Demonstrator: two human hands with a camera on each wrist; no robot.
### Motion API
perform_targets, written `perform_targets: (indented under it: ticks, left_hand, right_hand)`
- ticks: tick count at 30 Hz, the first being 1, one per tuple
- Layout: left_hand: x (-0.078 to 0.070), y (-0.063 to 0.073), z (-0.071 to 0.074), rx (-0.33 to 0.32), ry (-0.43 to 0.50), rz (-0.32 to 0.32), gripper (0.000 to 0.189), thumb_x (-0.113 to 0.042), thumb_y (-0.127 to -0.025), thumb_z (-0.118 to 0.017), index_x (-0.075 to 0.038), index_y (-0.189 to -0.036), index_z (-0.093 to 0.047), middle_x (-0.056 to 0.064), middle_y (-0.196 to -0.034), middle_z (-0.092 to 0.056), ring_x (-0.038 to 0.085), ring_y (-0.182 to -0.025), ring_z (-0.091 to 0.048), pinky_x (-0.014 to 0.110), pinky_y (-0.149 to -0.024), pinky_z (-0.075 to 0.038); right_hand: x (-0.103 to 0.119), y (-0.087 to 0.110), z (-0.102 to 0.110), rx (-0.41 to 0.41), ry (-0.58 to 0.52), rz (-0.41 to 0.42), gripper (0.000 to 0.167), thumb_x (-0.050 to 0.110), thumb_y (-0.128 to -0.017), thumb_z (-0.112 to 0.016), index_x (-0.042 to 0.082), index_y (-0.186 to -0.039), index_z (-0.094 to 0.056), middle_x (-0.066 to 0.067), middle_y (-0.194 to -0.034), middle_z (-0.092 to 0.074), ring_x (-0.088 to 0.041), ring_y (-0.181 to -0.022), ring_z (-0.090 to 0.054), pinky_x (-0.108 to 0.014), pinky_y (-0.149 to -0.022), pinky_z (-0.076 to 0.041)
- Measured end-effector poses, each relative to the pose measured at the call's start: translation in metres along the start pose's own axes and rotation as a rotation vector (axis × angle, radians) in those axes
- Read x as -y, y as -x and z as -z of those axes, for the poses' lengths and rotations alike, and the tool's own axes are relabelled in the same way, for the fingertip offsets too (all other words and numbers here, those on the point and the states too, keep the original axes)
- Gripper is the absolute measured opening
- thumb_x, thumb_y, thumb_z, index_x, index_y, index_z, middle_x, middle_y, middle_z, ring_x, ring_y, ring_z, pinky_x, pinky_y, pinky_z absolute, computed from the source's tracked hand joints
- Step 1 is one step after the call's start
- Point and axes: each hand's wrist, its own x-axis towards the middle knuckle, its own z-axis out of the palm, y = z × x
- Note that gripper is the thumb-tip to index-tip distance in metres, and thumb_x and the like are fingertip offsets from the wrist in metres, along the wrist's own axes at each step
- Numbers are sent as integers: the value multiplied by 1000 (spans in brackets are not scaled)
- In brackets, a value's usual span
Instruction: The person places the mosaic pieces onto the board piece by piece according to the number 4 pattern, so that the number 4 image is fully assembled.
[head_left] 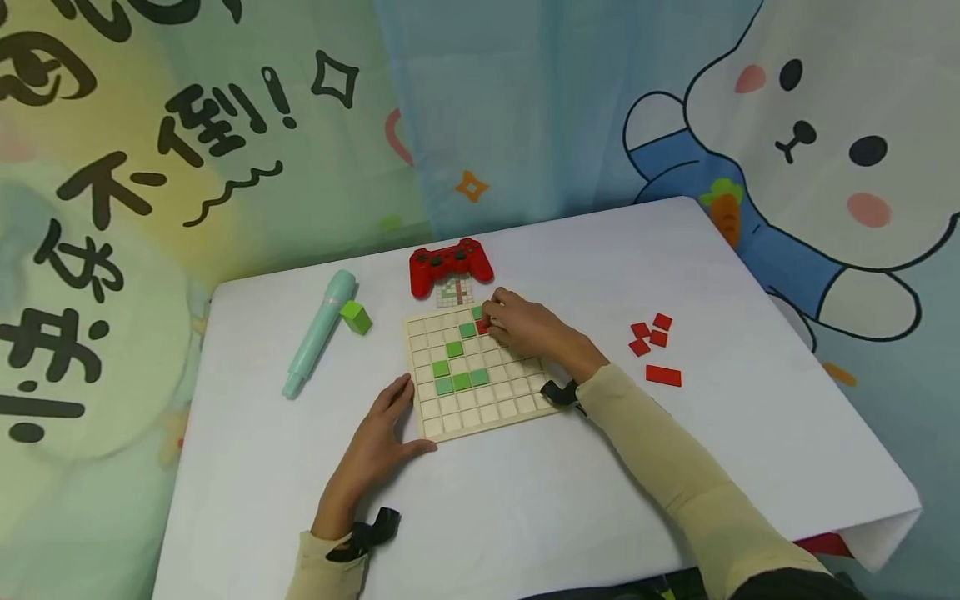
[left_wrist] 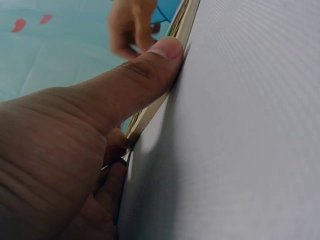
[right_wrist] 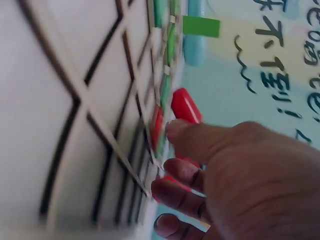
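Pale wooden and gridded, the board (head_left: 487,414) is laid flat on the white table (head_left: 525,500), its front edge slanted away toward the right; which axis is longer cannot be told. Its left front corner is bracketed by the left hand (head_left: 380,433), thumb and fingers spread apart. Much of its far right part is hidden by the right hand (head_left: 536,329), whose fingertips are bent at a red tile (head_left: 482,327); whether that tile is pinched or merely pressed cannot be told. A small card (head_left: 453,292) is partly covered by the red controller (head_left: 452,262). The grid is dotted with green tiles (head_left: 461,381) in two shades.
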Motion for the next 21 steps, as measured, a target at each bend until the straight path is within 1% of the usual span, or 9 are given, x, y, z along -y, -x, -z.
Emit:
perform_targets:
  ticks: [3, 6, 8, 9, 10, 12, 14, 16, 21]
  left_hand:
    - [0, 0, -1, 11, 3, 16, 112, -28, -78, -97, -6, -166, -33, 9, -177, -29, 36, -164, -30, 54, -129, -37]
    - [-1, 0, 0, 23, -1, 9, 112, -29, -79, -96, -6, -167, -31, 10, -177, -28, 36, -164, -29, 54, -129, -37]
    - [0, 3, 2, 16, -10, 5, 112, -30, -79, -96, -5, -167, -32, 11, -177, -28, 38, -164, -29, 55, -129, -37]
    - [1, 4, 4, 14, -14, 6, 111, -29, -79, -96, -5, -167, -32, 12, -177, -28, 38, -164, -29, 55, -129, -37]
    - [2, 5, 5, 10, -16, 7, 111, -29, -79, -96, -5, -167, -32, 12, -177, -28, 39, -164, -29, 55, -128, -37]
    - [2, 8, 8, 6, -17, 15, 111, -28, -79, -96, -5, -167, -32, 12, -177, -28, 39, -164, -29, 56, -128, -38]
    - [3, 8, 9, 9, -12, 28, 111, -29, -79, -96, -6, -167, -31, 11, -177, -27, 38, -164, -28, 56, -129, -37]
    - [4, 6, 8, 13, -5, 31, 112, -29, -79, -96, -6, -167, -30, 10, -178, -27, 37, -165, -27, 55, -129, -37]
    - [2, -2, 2, 22, 2, 6, 112, -30, -79, -96, -7, -167, -31, 11, -178, -27, 36, -165, -29, 54, -130, -37]
  right_hand:
    - [-11, 31, 14, -66, -86, -85, 20, 21, -111, -58, 12, -128, -64, -8, -129, -58, -23, -104, -61, -41, -88, -58]
    - [-35, 78, 28, -162, -178, -219, 23, 18, -110, -59, 10, -131, -63, -9, -133, -60, -26, -110, -62, -44, -92, -57]
    - [-53, 108, 32, -203, -223, -309, 25, 15, -110, -58, 8, -134, -62, -12, -134, -59, -29, -110, -62, -47, -93, -56]
    - [-63, 122, 32, -212, -240, -353, 27, 14, -110, -58, 8, -135, -62, -14, -136, -58, -31, -111, -60, -48, -95, -55]
    - [-71, 134, 33, -199, -251, -401, 29, 14, -110, -58, 7, -138, -61, -16, -139, -56, -33, -114, -59, -52, -97, -56]
    - [-86, 152, 33, -149, -263, -463, 34, 14, -109, -58, 6, -142, -59, -20, -144, -52, -37, -119, -57, -59, -103, -55]
    - [-96, 164, 33, -96, -258, -486, 37, 12, -107, -59, 6, -144, -58, -22, -146, -49, -41, -124, -55, -64, -109, -53]
    - [-101, 170, 31, -55, -235, -474, 39, 10, -106, -60, 5, -144, -59, -24, -148, -47, -43, -128, -55, -67, -112, -51]
    - [-107, 178, 29, -44, -166, -421, 34, 6, -105, -62, 1, -139, -61, -24, -140, -50, -43, -125, -58, -66, -110, -52]
